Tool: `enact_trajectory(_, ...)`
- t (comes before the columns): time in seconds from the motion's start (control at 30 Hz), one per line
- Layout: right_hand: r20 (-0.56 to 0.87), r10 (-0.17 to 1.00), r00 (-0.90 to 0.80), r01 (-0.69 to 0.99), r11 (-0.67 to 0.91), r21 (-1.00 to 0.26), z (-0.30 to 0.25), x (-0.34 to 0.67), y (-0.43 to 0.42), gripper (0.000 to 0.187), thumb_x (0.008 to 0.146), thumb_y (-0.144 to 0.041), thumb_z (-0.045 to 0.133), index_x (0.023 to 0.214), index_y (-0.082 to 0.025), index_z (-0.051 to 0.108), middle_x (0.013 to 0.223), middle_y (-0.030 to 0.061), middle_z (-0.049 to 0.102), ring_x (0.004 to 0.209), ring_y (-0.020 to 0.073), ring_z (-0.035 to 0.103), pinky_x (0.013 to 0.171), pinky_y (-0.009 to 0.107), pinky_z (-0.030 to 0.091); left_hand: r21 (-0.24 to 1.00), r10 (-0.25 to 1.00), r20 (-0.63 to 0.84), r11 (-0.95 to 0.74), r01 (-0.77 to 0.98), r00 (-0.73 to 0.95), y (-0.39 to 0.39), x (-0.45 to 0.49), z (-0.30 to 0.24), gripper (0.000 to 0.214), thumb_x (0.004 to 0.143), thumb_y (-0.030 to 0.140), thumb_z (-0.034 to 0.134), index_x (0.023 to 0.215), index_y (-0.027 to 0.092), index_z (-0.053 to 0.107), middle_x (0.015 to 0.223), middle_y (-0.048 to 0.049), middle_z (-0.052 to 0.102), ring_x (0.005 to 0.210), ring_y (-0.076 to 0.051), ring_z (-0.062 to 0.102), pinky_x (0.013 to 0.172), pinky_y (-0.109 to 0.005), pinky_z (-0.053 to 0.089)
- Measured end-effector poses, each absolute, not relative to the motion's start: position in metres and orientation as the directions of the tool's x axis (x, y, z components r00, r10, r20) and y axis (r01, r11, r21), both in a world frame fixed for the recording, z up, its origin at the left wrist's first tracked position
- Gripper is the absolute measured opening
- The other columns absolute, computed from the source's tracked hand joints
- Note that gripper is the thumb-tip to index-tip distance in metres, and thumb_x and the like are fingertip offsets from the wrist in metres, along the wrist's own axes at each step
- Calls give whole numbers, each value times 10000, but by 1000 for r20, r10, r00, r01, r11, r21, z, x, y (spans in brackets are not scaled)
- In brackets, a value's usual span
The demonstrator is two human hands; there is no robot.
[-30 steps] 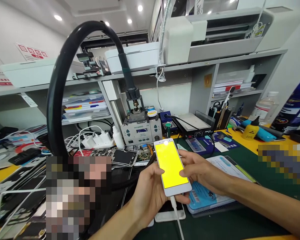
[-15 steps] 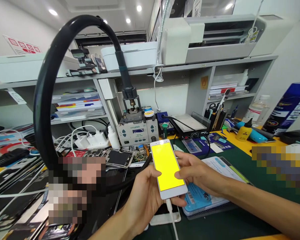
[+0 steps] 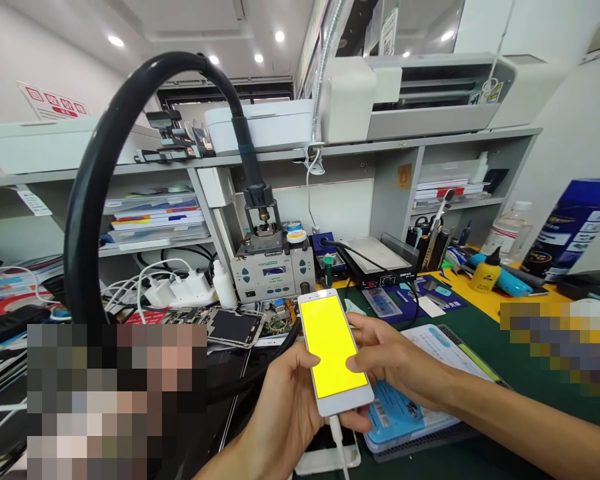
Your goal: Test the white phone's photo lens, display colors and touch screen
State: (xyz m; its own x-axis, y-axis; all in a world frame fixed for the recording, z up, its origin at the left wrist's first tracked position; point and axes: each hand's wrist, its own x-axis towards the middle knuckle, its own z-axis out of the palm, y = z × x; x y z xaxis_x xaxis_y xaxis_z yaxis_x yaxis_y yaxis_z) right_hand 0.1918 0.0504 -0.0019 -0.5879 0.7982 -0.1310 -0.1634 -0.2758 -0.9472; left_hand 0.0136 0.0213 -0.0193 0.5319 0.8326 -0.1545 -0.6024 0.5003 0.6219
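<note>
Slightly lower in frame than half a second ago, the white phone (image 3: pixel 333 347) sits at centre, my left hand (image 3: pixel 290 393) and right hand (image 3: pixel 395 357) curled around its edges; rightward lie a blue-and-white packet (image 3: pixel 397 417), green mat (image 3: pixel 487 331), then yellow counter (image 3: pixel 490 301).

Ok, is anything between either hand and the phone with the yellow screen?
Nothing visible: the left hand and right hand both touch the yellow-screened phone directly. The white cable meets its bottom edge, blocking neither.

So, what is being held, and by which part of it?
A white phone, by the long sides, mostly its lower half, in the left hand and right hand.
</note>
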Motion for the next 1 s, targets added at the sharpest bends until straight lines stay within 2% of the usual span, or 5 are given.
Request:
enact_trajectory(0.17,-127,804,-581,-184,-281,-942,-4,190,50,724,669,-157,675,1366,-177,478,1159,126,703,864,252,716,656,301,536,660,819,-101,480,-578,566,25,15,-26,517,835,285,402,1292,66,507,965,-167,672,787,-269,660,661,-393,533)
enact_trajectory(0.3,-134,808,-573,-190,-289,-938,-2,189,49,718,654,-172,691,1346,-195,504,1139,114,710,840,248,718,640,283,532,653,786,-67,500,-569,614,29,15,-32,534,800,313,416,1237,41,558,906,-162,666,735,-259,648,669,-413,522)
enact_trajectory(0.6,-124,768,-628,-188,-304,-934,-27,190,67,833,579,-217,742,1372,-192,486,1127,136,704,895,286,715,674,297,540,674,762,0,478,-563,648,38,13,-32,540,685,306,505,1150,66,639,1009,-178,682,1101,-382,570,942,-507,407)
enact_trajectory(0.73,-101,770,-630,-188,-277,-942,-42,190,77,870,553,-270,764,1375,-197,489,1150,141,691,933,305,705,774,363,549,683,782,21,443,-580,622,43,15,-37,522,669,301,501,1109,71,666,1030,-173,681,1124,-386,548,961,-515,389)
enact_trajectory(1.0,-67,768,-637,-263,-299,-917,-36,187,72,860,559,-249,766,1374,-199,495,1149,147,696,944,315,713,797,378,543,674,801,6,439,-594,599,45,20,-44,572,622,317,498,1118,82,661,1077,-173,670,1103,-405,561,971,-543,368)
